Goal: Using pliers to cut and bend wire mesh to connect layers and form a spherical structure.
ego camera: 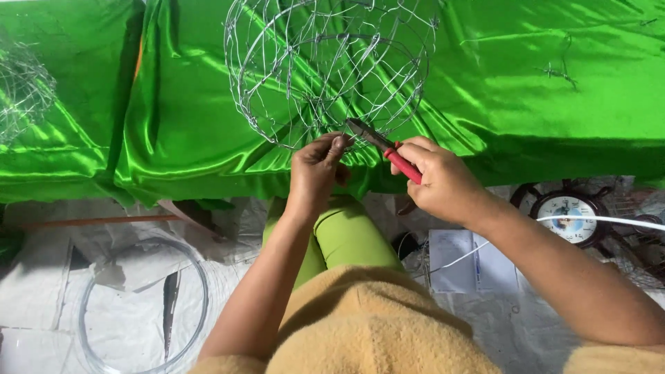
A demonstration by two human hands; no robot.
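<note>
Wire frame: a silver mesh dome [325, 69] rests on the green satin cloth [540, 83], its lower rim hanging near the table edge — close enough, I judge, for both hands to work it without reaching.
Left hand: my left hand [315, 173] pinches the rim wire between thumb and fingertips, closed on it, probably to steady the spot against the tool.
Right hand: my right hand [440, 181] is wrapped tight around the red handles of the pliers [384, 147]; the nose points up-left into the rim, just beside the left fingertips.
Plier tip: I cannot tell whether it bites the wire — the mesh is too fine there.
Edges: the cloth's front fold drops just behind the hands; a second wire frame [24, 86] sits well apart at far left.
Open room: below, a wire coil [142, 305] lies on the white floor sheet [41, 305]; a round clock [568, 218] lies to the right, near my forearm.
</note>
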